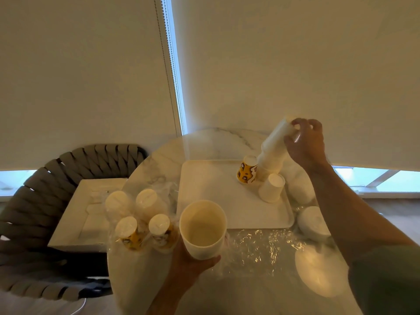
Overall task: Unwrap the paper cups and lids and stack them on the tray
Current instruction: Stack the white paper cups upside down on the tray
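Over the far right corner of the tray [218, 201]: right hand [305, 142] pinching top of tilted stack of white cups [273, 148], beside printed cup [247, 169] and white cup [271, 187]. Near front edge of surface [204, 142]: left hand [193, 260] gripping open cup [203, 228]. Left of tray: four wrapped cups [141, 219].

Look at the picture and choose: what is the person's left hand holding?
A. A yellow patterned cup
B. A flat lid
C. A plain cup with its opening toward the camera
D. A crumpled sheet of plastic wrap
C: the left hand grips a plain cup from below, and its open mouth faces the camera so the inside bottom shows.
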The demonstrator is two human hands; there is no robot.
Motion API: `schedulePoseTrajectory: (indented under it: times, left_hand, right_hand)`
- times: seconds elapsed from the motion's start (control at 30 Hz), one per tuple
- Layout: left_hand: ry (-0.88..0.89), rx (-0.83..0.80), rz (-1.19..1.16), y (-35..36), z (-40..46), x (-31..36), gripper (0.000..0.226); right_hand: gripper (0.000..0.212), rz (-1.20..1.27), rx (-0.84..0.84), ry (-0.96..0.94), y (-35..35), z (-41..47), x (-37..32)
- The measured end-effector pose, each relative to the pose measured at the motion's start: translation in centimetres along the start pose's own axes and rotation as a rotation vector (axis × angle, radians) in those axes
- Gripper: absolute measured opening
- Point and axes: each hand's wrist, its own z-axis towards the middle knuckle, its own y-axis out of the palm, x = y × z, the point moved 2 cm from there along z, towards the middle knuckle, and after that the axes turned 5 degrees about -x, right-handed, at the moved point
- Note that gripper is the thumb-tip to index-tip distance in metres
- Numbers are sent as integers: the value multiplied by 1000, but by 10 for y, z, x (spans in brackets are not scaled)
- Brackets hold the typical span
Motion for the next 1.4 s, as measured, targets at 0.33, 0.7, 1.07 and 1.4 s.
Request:
schedulePoseTrajectory:
  times: [0.33,0.7,1.07,1.4]
  left_hand:
    - [-3,7,20,0,1,-3,83]
    - [35,22,118,0,1,-7,85]
    - [-46,44,261,-9,5,-18,108]
    - [-53,51,234,-6,6,-14,99]
  right_hand:
    - [65,-239,-204,49,14,1,2]
    - [38,-8,-756,-480,23,-133,-105]
    - [104,-216,-912,-580,28,-179,-126]
    - [106,-190,-878,-602,29,-181,-126]
